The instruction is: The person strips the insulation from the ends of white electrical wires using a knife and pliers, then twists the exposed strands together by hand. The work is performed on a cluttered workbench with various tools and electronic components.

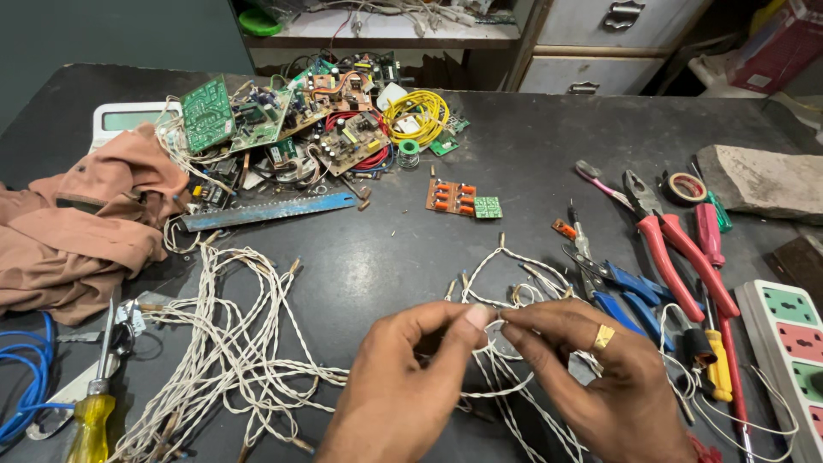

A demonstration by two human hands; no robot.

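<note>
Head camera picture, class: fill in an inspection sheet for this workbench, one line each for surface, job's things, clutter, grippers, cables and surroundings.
Surface: dark worktop, scuffed, crowded on both sides.
Job's things: thin white twisted wire pinched between both hands; a bigger bundle of white twisted wires lies to the left.
Clutter: heap of circuit boards, blue saw blade, small orange-part board, red-handled pliers, blue-handled cutters, yellow-handled screwdriver, tape roll, brown cloth.
Grippers: left hand and right hand, fingertips meeting on the wire; ring on the right.
Cables: yellow coil, blue cable.
Surroundings: power strip, stone slab, drawers behind.
</note>
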